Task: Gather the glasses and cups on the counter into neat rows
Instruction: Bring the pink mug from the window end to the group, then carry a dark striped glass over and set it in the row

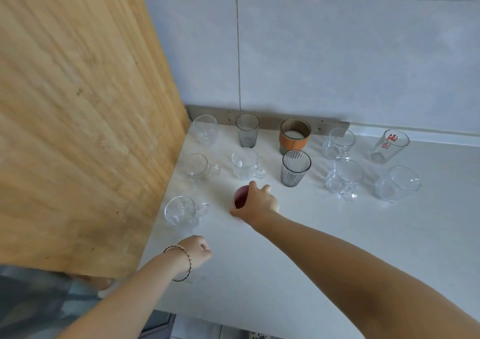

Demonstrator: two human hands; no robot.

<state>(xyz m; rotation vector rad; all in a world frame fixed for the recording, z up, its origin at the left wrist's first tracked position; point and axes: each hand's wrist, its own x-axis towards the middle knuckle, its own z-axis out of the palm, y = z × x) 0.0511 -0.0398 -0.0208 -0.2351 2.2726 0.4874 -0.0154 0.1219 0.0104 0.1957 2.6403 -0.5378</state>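
Glasses and cups stand in rows on the white counter [298,248]. The back row holds a clear cup [205,129], a grey ribbed glass [247,130], a glass with an orange sleeve [294,136], a clear mug [338,143] and a glass with red print [389,146]. In the middle row are two clear mugs [197,166] [245,163], a grey ribbed glass [295,168] and two clear mugs [344,179] [397,183]. A clear mug [183,211] stands alone in front. My right hand [257,203] grips a red cup [240,198] standing on the counter beside it. My left hand [197,253] is a fist, holding nothing.
A tall wooden panel [78,118] walls off the counter's left side. A tiled wall [337,53] with a grey strip [270,120] runs along the back. The counter's front edge [220,321] is near me.
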